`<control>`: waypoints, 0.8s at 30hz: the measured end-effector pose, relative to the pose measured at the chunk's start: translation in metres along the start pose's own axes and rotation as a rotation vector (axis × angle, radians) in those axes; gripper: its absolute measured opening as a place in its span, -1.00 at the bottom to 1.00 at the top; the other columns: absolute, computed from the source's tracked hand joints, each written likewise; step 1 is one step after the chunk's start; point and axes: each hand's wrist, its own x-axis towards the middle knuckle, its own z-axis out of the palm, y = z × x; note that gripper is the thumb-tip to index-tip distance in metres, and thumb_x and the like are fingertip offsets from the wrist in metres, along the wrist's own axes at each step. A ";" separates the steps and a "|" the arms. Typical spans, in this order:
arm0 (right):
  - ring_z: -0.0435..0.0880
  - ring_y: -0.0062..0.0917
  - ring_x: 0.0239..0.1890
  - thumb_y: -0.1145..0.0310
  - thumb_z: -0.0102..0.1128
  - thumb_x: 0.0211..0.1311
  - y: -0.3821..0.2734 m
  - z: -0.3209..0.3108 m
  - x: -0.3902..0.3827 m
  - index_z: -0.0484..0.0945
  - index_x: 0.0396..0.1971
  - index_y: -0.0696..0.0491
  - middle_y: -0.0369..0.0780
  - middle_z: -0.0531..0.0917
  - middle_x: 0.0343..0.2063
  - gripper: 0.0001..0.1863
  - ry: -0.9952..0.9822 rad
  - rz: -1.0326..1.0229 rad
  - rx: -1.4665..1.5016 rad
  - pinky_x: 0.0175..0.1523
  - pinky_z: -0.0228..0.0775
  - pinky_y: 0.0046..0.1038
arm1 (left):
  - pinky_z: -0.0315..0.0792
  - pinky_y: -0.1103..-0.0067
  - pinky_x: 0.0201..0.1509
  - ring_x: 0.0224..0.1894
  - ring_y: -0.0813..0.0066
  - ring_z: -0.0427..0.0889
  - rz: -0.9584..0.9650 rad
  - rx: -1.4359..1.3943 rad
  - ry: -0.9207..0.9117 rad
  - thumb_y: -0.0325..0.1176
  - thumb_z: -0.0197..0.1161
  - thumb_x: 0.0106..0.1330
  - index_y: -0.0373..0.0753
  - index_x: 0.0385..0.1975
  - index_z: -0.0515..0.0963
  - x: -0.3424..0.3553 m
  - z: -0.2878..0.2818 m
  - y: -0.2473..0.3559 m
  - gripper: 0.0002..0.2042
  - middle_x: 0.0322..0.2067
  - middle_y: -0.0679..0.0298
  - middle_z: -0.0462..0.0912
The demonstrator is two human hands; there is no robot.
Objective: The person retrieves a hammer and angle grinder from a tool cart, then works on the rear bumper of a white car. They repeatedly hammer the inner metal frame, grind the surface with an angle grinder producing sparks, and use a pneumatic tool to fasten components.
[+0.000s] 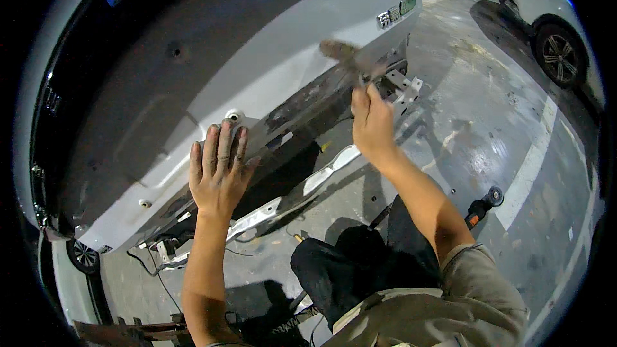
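Olive shirt [411, 321] is nearest. Left hand [222, 180] lies flat, released, on the white tailgate [289, 67] near its lower edge; a pale metal beam [328, 173] lies before the knees [321, 273]. Toward the lower right corner, a blurred tool [339, 50] slants forward and leftward, grasped by the right hand [375, 122]. Farther right lies a power tool [481, 208].

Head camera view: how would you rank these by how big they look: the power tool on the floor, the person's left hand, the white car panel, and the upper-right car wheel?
1. White car panel
2. Left hand
3. Upper-right car wheel, though farther away
4. Power tool
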 end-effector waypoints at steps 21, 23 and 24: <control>0.49 -0.02 -0.63 0.23 -0.01 0.37 -0.039 -0.002 0.004 0.35 -0.50 0.17 0.00 0.43 -0.73 -0.67 -0.046 0.059 0.094 -0.56 0.24 -0.26 | 0.01 0.30 0.41 0.35 0.32 0.19 0.013 -0.008 -0.043 -0.02 0.21 0.14 0.04 0.25 0.31 0.002 -0.009 0.001 -0.38 0.31 0.30 0.23; 0.46 -0.05 -0.66 0.23 -0.01 0.37 -0.039 0.006 0.006 0.32 -0.53 0.16 -0.03 0.42 -0.75 -0.66 -0.009 -0.093 0.041 -0.58 0.21 -0.25 | -0.02 0.32 0.42 0.35 0.35 0.18 0.001 0.012 -0.030 0.02 0.17 0.18 0.07 0.25 0.32 0.006 -0.009 0.002 -0.41 0.31 0.34 0.23; 0.46 -0.06 -0.67 0.24 -0.01 0.37 -0.035 0.011 0.013 0.33 -0.53 0.16 -0.04 0.41 -0.75 -0.66 -0.025 -0.083 -0.008 -0.58 0.21 -0.26 | -0.06 0.33 0.43 0.35 0.39 0.17 -0.001 0.032 -0.036 0.08 0.15 0.18 0.10 0.24 0.32 0.007 -0.009 0.002 -0.40 0.31 0.37 0.23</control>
